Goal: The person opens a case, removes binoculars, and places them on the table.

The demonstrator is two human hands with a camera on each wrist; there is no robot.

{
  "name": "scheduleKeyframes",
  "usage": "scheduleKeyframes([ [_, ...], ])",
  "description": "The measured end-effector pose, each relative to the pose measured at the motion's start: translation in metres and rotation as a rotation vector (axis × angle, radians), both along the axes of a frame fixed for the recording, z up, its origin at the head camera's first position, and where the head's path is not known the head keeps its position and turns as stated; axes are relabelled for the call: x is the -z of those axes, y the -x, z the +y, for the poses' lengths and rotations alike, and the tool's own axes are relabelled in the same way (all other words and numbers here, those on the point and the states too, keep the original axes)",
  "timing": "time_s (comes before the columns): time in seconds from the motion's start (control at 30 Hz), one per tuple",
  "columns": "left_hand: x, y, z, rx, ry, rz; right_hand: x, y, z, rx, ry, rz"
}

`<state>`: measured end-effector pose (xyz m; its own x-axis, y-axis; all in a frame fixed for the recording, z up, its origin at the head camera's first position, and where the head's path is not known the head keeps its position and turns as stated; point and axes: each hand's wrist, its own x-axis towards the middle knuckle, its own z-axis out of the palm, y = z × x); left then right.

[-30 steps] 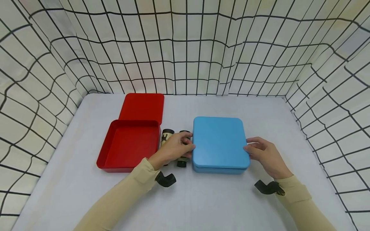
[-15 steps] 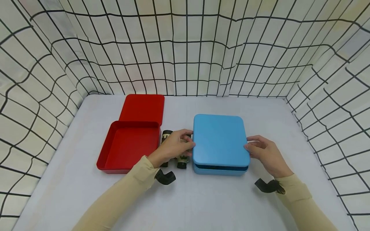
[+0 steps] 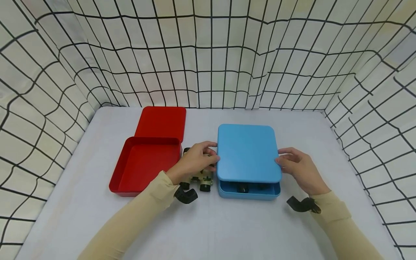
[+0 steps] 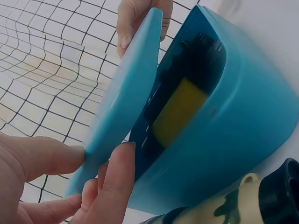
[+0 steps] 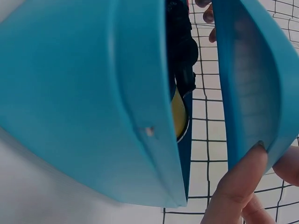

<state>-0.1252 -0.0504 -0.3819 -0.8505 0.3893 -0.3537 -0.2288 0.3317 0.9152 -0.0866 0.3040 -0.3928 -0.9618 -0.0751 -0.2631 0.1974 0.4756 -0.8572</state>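
My left hand [image 3: 196, 160] pinches the left edge of a light blue lid [image 3: 248, 153] between thumb and fingers. On the opposite edge, my right hand [image 3: 300, 169] grips it the same way. The lid is raised off a blue box [image 3: 250, 195], leaving a gap along the front. Inside the box lies a black object with a yellow part [image 4: 180, 109], mostly hidden in the head view. Camouflage-patterned binoculars [image 3: 206, 180] lie beside the box on the left, partly covered by my left hand.
A red box [image 3: 146, 164] stands on the left of the white table [image 3: 221, 231], its red lid [image 3: 161, 122] folded back behind it. Black wire grid [image 3: 209, 72] over white cloth walls in the back and sides.
Both hands have lifted the blue lid and shifted it slightly away from me. The front gap has widened, and dark contents now show inside the blue box.
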Motion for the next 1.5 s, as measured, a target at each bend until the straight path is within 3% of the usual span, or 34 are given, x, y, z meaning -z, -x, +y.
scheduleKeyframes([
  [0.6, -0.007, 0.023, 0.005, 0.027, 0.054, 0.042, -0.005, 0.020, 0.001, -0.003, -0.054, 0.013],
  [1.2, -0.005, 0.041, 0.007, 0.013, 0.084, 0.018, -0.001, 0.038, 0.003, 0.013, 0.029, -0.001],
  [1.5, -0.007, 0.047, 0.009, 0.005, 0.099, 0.021, -0.001, 0.046, 0.002, 0.012, 0.015, 0.014],
])
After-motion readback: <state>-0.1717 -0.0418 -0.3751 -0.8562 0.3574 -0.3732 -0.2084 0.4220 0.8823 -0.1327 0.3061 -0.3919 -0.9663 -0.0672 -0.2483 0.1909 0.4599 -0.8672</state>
